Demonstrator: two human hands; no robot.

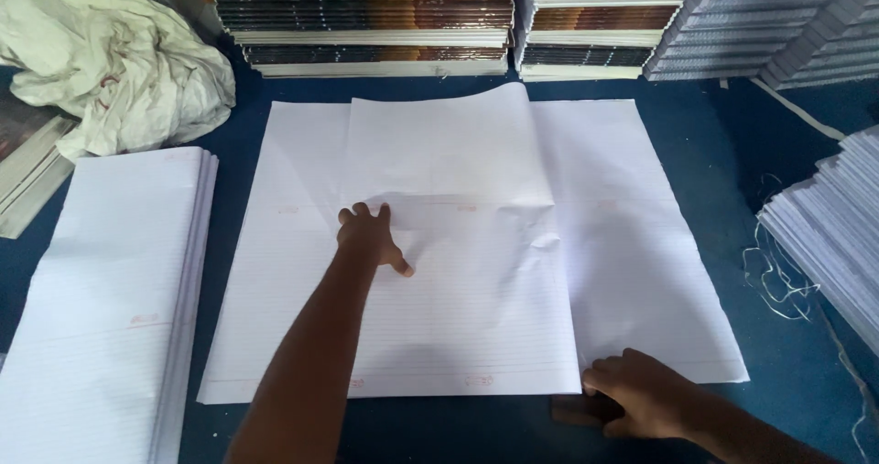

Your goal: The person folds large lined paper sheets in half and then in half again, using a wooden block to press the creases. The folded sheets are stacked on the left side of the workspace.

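Note:
A large white ruled paper sheet (632, 244) lies spread on the blue table (732, 171), with a second folded sheet (458, 244) lying over its middle. My left hand (371, 235) presses flat on that upper sheet, fingers spread, near its centre. Down at the sheet's lower right edge, my right hand (641, 395) rests with its fingertips touching the paper's near corner. Neither hand grips anything that I can see.
A thick stack of ruled sheets (110, 299) lies at the left. Crumpled whitish wrapping (110, 61) sits at the back left. Stacks of bound books (366, 20) line the far edge, more paper stacks (833, 226) stand at the right, with loose white threads (778, 281) beside them.

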